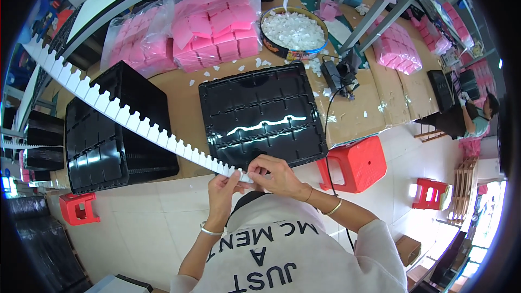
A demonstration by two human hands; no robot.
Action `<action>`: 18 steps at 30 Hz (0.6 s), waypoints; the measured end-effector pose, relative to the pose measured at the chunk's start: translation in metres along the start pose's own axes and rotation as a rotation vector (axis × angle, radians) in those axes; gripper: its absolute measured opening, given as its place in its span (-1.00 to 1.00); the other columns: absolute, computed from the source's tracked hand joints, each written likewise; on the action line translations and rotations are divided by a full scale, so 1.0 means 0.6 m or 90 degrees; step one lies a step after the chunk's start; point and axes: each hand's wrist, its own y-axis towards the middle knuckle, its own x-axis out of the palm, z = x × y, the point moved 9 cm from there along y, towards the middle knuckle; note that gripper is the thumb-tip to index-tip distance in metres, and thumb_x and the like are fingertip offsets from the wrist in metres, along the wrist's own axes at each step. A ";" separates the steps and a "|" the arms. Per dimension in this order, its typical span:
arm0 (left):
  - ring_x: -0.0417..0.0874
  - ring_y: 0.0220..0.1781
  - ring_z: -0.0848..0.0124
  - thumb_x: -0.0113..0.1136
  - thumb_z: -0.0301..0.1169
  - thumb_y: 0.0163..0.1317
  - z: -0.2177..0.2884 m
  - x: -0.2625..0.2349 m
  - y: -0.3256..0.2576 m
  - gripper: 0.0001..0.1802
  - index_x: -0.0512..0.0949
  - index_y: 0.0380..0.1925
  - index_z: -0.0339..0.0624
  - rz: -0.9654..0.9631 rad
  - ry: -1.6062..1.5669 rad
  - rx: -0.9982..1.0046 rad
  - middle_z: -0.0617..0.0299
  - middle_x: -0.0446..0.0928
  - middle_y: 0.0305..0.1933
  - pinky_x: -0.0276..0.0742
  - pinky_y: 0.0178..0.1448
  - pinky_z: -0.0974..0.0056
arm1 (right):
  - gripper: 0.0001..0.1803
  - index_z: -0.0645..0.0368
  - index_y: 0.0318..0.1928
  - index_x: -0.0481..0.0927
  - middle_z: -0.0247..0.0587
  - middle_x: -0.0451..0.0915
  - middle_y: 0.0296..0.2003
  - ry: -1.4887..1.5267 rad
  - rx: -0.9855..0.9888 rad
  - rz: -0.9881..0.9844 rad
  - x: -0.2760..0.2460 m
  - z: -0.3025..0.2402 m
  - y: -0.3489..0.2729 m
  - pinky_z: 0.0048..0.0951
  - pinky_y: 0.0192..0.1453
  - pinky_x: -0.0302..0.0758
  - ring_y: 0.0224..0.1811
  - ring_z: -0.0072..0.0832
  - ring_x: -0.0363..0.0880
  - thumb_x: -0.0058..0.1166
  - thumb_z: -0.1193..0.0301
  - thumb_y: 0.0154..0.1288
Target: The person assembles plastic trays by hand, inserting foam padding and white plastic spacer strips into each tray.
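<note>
The white notched strip [138, 126] slants from its near end, in front of your body, across the upper left of your view, with its teeth facing up and away from you. Your left hand [220, 192] pinches that near end between thumb and fingers; your right hand [282, 178] has its fingers bunched at the very tip, though whether they clamp the strip or only touch it you cannot tell from here. Since only this end looks held, a slack grip or a twist of the wrist could make the long span swing, and the slim necks between teeth could bend or tear if pulled unevenly. Just beyond your hands lies the glossy black tray [260, 106], whose slick surface could let a dropped piece slide away. The strip crosses in front of the black tray stack [97, 154] on the left, so a sideways sweep might catch its edges. Farther out, the round tub [296, 54] of white bits sits near loose scraps [258, 63], where a knock could spill more.
</note>
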 end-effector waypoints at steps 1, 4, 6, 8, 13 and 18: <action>0.70 -0.40 0.42 0.23 -0.33 0.43 -0.009 0.002 -0.008 -0.74 0.63 -0.21 -0.39 0.002 -0.005 0.003 0.14 0.67 -0.38 0.51 -0.35 0.41 | -0.89 0.32 -0.22 0.61 -0.23 0.59 -0.28 -0.003 -0.002 -0.005 -0.014 -0.003 -0.003 -0.52 -0.23 0.56 -0.33 -0.55 0.58 0.22 0.54 0.29; 0.50 -0.51 0.61 0.28 -0.31 0.39 -0.029 -0.043 -0.031 -0.76 0.65 -0.34 -0.29 0.166 0.116 0.070 0.25 0.64 -0.47 0.31 -0.42 0.48 | -0.91 0.30 -0.23 0.62 -0.23 0.59 -0.25 -0.056 -0.025 0.013 -0.091 0.002 -0.014 -0.52 -0.21 0.56 -0.29 -0.55 0.59 0.23 0.55 0.29; 0.47 -0.51 0.61 0.34 -0.30 0.34 -0.052 -0.086 -0.050 -0.73 0.65 -0.41 -0.32 0.256 0.244 0.125 0.29 0.61 -0.50 0.33 -0.41 0.46 | -0.91 0.25 -0.29 0.63 -0.18 0.56 -0.20 -0.128 -0.023 0.013 -0.167 0.035 -0.024 -0.40 -0.08 0.57 -0.17 -0.37 0.61 0.26 0.51 0.22; 0.46 -0.52 0.60 0.36 -0.31 0.31 -0.075 -0.108 -0.072 -0.72 0.64 -0.45 -0.33 0.290 0.288 0.164 0.28 0.60 -0.52 0.33 -0.40 0.44 | -0.91 0.24 -0.28 0.65 -0.16 0.55 -0.15 -0.204 -0.037 -0.001 -0.235 0.067 -0.043 -0.40 -0.01 0.55 -0.09 -0.35 0.59 0.26 0.52 0.21; 0.43 -0.55 0.56 0.41 -0.34 0.23 -0.155 -0.181 -0.109 -0.67 0.58 -0.58 -0.35 0.405 0.414 0.144 0.24 0.53 -0.63 0.34 -0.41 0.39 | -0.95 0.20 -0.35 0.66 -0.14 0.48 -0.15 -0.323 0.021 -0.101 -0.287 0.151 -0.043 -0.27 0.19 0.43 0.05 -0.19 0.48 0.23 0.51 0.14; 0.40 -0.57 0.59 0.42 -0.37 0.23 -0.207 -0.192 -0.138 -0.66 0.54 -0.62 -0.31 0.441 0.334 0.167 0.30 0.50 -0.64 0.29 -0.42 0.42 | -0.95 0.25 -0.38 0.64 -0.09 0.51 -0.13 -0.346 -0.028 -0.127 -0.276 0.177 -0.036 -0.23 0.17 0.47 0.03 -0.13 0.51 0.20 0.52 0.12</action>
